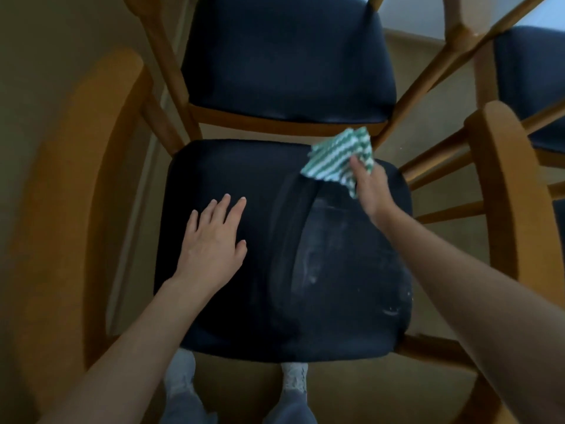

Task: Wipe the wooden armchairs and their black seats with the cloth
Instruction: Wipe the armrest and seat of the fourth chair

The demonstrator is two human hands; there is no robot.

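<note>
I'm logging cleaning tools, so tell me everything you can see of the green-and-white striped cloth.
The green-and-white striped cloth looks like thin fabric, crumpled and loosely folded. It lies at the far right corner of the nearest armchair's black padded seat, its far edge reaching past the seat's back edge. The right hand grips its near side; pale streaks mark the seat beside it.

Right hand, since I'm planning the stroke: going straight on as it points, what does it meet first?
Probably the wooden back rail, just past the seat's rear edge; depth is unclear.
</note>
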